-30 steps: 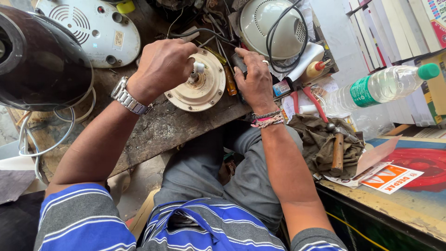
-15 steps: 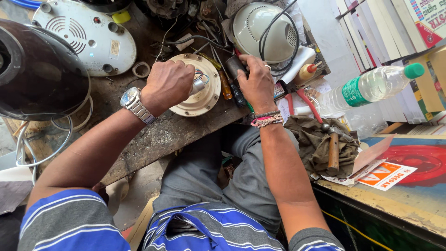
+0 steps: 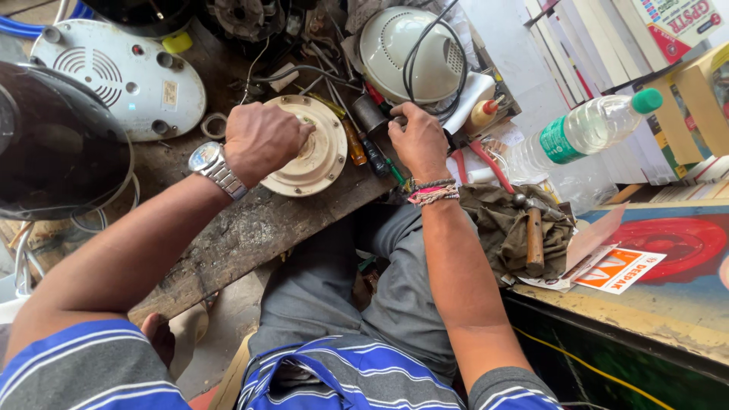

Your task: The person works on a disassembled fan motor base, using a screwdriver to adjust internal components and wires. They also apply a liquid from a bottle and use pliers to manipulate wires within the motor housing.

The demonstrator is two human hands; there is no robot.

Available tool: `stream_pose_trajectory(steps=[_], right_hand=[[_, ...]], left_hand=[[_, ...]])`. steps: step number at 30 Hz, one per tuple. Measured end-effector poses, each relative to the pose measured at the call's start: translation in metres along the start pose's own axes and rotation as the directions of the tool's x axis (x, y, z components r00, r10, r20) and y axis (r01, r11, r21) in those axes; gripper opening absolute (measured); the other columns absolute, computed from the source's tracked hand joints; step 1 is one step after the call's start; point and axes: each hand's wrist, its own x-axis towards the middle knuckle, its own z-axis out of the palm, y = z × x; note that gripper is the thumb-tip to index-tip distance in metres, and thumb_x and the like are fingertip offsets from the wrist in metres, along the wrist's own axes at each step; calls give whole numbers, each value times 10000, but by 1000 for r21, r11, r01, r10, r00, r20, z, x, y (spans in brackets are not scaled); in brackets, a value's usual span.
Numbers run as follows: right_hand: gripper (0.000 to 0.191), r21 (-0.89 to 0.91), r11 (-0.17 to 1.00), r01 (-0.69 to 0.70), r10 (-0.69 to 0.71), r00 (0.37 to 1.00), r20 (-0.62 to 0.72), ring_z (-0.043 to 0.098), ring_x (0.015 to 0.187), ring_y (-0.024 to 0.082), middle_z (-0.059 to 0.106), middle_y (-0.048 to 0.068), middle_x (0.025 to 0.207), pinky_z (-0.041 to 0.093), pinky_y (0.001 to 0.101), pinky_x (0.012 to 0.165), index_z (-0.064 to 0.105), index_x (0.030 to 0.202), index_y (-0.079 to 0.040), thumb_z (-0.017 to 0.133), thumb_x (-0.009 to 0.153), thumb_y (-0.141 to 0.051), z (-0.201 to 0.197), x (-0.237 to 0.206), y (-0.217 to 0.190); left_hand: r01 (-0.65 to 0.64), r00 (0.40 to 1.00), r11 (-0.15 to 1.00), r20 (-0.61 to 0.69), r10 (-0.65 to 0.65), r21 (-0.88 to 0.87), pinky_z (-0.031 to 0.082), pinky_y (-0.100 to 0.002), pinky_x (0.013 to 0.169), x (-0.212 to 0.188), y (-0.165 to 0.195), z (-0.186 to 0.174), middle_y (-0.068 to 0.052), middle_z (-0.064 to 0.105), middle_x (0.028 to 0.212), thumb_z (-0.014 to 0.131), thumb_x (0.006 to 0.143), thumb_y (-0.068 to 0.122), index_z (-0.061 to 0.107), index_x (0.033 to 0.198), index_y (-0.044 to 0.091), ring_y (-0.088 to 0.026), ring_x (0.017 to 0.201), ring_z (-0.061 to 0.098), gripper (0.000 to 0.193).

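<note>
Head-cam view looking down at a cluttered repair bench. Left hand, wristwatch on, is closed in a fist over the hub of a cream round motor plate lying flat at bench centre; it seems to be gripping the centre spindle, tho the fist hides it. Right hand, fingers curled shut, pinches a small dark cylindrical part just right of the plate, beside a yellow-handled screwdriver. Far side: a cream domed cover w/ black cable. Right: plastic bottle, hammer on a rag. Step looks like working the hub w/ the plate held in place. Next move likely calls for a steady plate and the small part aligned to the centre.
</note>
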Motion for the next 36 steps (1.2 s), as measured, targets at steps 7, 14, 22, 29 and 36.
stream_pose_trajectory(steps=[7, 14, 22, 29, 36], right_hand=[[272, -263, 965, 7, 16, 996, 83, 683, 1022, 369, 731, 176, 1024, 531, 473, 879, 758, 1110, -158, 717, 865, -269, 10, 7, 15], [332, -285, 959, -17, 52, 992, 118, 683, 1025, 391, 731, 214, 1024, 530, 486, 896, 722, 1176, -119, 668, 915, -319, 28, 27, 15], [476, 12, 967, -255, 241, 927, 287, 715, 543, 265, 732, 99, 623, 583, 395, 651, 713, 977, 38, 494, 1044, -379, 41, 45, 2], [413, 117, 966, -230, 218, 970, 104, 658, 436, 192, 696, 83, 539, 538, 343, 527, 747, 871, -19, 620, 936, -406, 48, 47, 2], [432, 217, 956, -197, 185, 980, 75, 657, 440, 203, 683, 88, 550, 537, 349, 497, 731, 665, 3, 698, 883, -369, 52, 48, 12]], left_hand=[[3, 999, 1000, -33, -3, -15, 213, -266, 355, -13, 0, -15, 66, 340, 451, 507, 1051, 579, 472, 523, 103, -67, 388, 244, 712], [-98, 989, 994, -119, 92, -43, 332, -283, 324, -15, 1, -8, 8, 503, 527, 606, 964, 301, 542, 717, 59, -102, 386, 377, 351], [-98, 994, 995, -47, 96, -34, 310, -287, 347, -11, 1, -6, 20, 450, 468, 568, 1025, 351, 516, 579, 94, -100, 385, 361, 517], [-102, 991, 994, -92, 98, -46, 250, -276, 351, -1, -7, 4, 59, 393, 449, 514, 1062, 342, 488, 507, 148, -88, 382, 277, 589], [-71, 996, 991, -66, 63, -113, 279, -311, 336, -2, -6, 0, 34, 404, 432, 521, 1017, 352, 486, 489, 125, -104, 346, 305, 576]])
